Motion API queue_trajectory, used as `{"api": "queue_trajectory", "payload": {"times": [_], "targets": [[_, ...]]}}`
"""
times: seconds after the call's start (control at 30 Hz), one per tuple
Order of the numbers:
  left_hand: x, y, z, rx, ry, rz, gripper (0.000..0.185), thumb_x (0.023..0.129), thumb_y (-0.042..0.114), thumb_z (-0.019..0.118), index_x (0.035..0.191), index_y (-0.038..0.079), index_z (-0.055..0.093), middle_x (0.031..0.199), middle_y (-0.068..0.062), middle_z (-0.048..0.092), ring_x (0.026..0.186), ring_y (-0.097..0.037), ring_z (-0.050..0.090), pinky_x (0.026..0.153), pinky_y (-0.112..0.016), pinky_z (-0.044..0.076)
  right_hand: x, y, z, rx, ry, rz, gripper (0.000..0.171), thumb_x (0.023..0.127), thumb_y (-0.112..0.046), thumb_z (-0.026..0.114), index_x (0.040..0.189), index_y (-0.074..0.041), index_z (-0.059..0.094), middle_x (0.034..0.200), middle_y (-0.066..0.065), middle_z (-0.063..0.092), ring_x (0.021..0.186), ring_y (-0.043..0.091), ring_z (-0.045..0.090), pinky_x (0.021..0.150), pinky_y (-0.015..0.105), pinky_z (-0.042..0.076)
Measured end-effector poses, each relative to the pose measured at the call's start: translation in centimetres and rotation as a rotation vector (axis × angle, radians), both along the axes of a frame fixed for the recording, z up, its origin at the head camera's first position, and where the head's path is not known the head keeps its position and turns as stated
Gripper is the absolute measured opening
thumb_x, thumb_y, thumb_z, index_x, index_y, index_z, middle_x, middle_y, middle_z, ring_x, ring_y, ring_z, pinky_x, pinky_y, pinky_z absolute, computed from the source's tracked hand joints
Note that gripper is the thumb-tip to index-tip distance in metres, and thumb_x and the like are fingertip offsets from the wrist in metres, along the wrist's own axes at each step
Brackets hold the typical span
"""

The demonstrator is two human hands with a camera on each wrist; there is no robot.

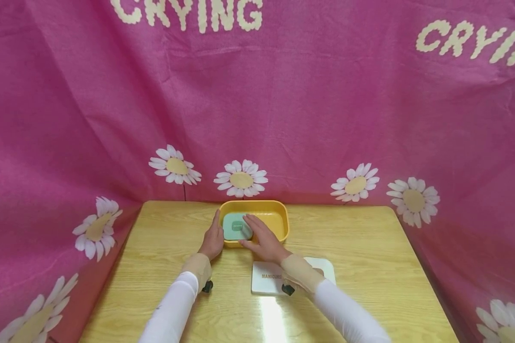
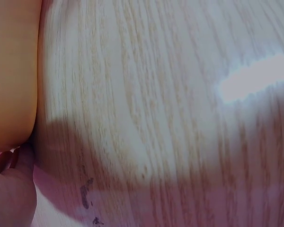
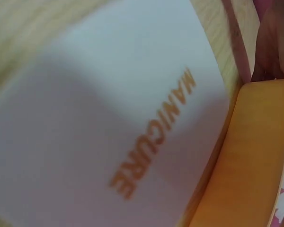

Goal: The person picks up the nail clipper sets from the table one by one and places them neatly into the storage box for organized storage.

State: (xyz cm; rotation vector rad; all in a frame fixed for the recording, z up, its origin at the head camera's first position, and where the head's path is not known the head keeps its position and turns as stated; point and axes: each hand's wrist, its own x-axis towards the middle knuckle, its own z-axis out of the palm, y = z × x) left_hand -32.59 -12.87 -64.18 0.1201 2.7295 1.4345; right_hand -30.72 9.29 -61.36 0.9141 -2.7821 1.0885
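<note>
A yellow tray [image 1: 279, 212] stands at the back middle of the wooden table [image 1: 360, 267]. In its left half lies a pale green box [image 1: 232, 226]. My left hand [image 1: 213, 236] lies flat against the tray's left outer wall, fingers straight. My right hand [image 1: 257, 232] rests on top of the green box with fingers stretched out, thumb by the tray's front wall. In the left wrist view I see the tray's wall [image 2: 12, 71] and part of my hand [image 2: 9, 189]. The right wrist view shows the tray's rim [image 3: 246, 156].
A flat white box [image 1: 266, 281] printed MANICURE lies on the table under my right wrist, seen close up as a white box [image 3: 109, 118] in the right wrist view. Pink daisy-print cloth [image 1: 326, 119] hangs behind and beside the table.
</note>
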Motion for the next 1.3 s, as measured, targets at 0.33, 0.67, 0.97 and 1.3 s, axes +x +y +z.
{"api": "queue_trajectory", "payload": {"times": [0.33, 0.67, 0.97, 1.3], "targets": [[0.0, 0.2, 0.0, 0.031, -0.011, 0.006, 0.061, 0.110, 0.005, 0.030, 0.168, 0.004, 0.009, 0.170, -0.023, 0.024, 0.154, -0.041, 0.030, 0.128, -0.053, 0.023, 2.7, 2.2, 0.2, 0.004, 0.015, 0.029, 0.082, 0.100, -0.041, 0.069, 0.165, -0.008, 0.032, 0.169, 0.016, 0.033, 0.156, 0.031, 0.031, 0.127, 0.051, 0.029], [-0.2, 0.3, -0.3, 0.018, -0.010, 0.017, 0.062, 0.110, 0.004, 0.030, 0.168, 0.004, 0.009, 0.169, -0.024, 0.027, 0.153, -0.041, 0.032, 0.127, -0.054, 0.026, 5.1, 4.1, -0.2, 0.056, 0.104, 0.145, 0.078, 0.098, -0.038, 0.073, 0.163, -0.010, 0.039, 0.164, 0.018, 0.041, 0.150, 0.036, 0.041, 0.121, 0.055, 0.038], [-0.4, 0.1, -0.4, 0.013, -0.052, 0.010, 0.063, 0.112, 0.008, 0.029, 0.169, 0.009, 0.004, 0.174, -0.018, 0.019, 0.158, -0.036, 0.025, 0.129, -0.051, 0.021, 6.4, 5.2, -1.2, 0.187, 0.081, 0.207, 0.074, 0.098, -0.050, 0.070, 0.154, -0.005, 0.052, 0.157, 0.019, 0.050, 0.144, 0.039, 0.048, 0.117, 0.054, 0.044], [-0.4, 0.1, -0.4, 0.017, -0.055, 0.012, 0.064, 0.111, 0.009, 0.029, 0.170, 0.010, 0.004, 0.174, -0.018, 0.019, 0.158, -0.036, 0.025, 0.129, -0.051, 0.021, 6.9, 6.4, -2.6, 0.249, 0.111, 0.228, 0.089, 0.091, -0.055, 0.075, 0.157, -0.003, 0.046, 0.160, 0.025, 0.044, 0.147, 0.041, 0.044, 0.117, 0.055, 0.044]]}}
